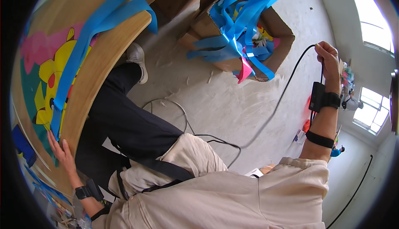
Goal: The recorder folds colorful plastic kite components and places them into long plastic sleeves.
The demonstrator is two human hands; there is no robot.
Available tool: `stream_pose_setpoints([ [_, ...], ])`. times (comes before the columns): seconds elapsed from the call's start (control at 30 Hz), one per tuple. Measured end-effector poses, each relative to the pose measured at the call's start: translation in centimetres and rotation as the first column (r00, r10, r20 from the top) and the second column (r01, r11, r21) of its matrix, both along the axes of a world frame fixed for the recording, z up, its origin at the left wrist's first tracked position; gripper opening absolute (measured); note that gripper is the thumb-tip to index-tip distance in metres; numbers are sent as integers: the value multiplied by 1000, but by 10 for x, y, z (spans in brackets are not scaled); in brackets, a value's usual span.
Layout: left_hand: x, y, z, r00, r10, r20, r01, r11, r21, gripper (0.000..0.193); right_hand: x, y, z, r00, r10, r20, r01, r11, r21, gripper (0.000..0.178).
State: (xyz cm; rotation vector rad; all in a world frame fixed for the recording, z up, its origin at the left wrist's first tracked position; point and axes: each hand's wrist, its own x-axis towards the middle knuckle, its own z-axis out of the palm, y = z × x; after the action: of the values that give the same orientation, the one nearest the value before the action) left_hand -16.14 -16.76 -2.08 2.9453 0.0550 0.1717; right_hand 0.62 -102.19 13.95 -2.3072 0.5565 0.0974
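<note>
My right hand (328,57) is raised at the right, its fingers closed around a thin black cable (293,73). From there the cable droops toward the floor and runs near my legs. At the left, my left hand (62,153) lies flat at the wooden table's edge (99,65), fingers stretched out. Its fingertips touch or nearly touch the lower end of a long blue strip (74,73). The strip lies across a flat yellow cartoon figure (46,71) on a green and pink backing, and its upper end hangs over the edge.
An open cardboard box (284,42) on the grey floor (220,104) overflows with blue strips (245,11) and pink pieces. My leg (129,108) extends beside the table. Cable loops (178,105) lie on the floor. A person in blue (336,151) is far off at the right.
</note>
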Motion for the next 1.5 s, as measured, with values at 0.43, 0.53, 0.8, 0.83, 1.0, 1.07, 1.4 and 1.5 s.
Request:
stream_pose_setpoints([
  [0.43,1,4,3,1000,8,-15,-8,999,-32,57,-44,23,10,922,150,-358,-33,949,313,16],
  [0.53,1,-1,7,998,57,-15,-58,994,-93,58,-55,23,22,975,213,-58,-158,857,490,23],
  [0.8,39,-64,63,992,3,128,29,969,-247,54,-58,55,55,926,317,204,-376,821,431,25],
  [0.83,46,-80,74,1000,2,10,3,909,-416,52,-54,59,60,925,325,198,-378,838,393,25],
  [1.0,101,-279,135,734,-645,-216,373,647,-665,38,-36,89,89,910,398,116,-413,892,184,21],
  [1.07,104,-331,125,509,-845,-162,483,437,-759,38,-29,93,98,869,478,127,-493,857,148,21],
  [1.4,43,-443,-21,-446,-819,-361,462,136,-877,56,-11,100,121,808,586,58,-589,806,57,22],
  [1.5,40,-449,-30,-581,-725,-369,322,212,-923,46,-22,95,122,843,525,118,-533,845,44,22],
])
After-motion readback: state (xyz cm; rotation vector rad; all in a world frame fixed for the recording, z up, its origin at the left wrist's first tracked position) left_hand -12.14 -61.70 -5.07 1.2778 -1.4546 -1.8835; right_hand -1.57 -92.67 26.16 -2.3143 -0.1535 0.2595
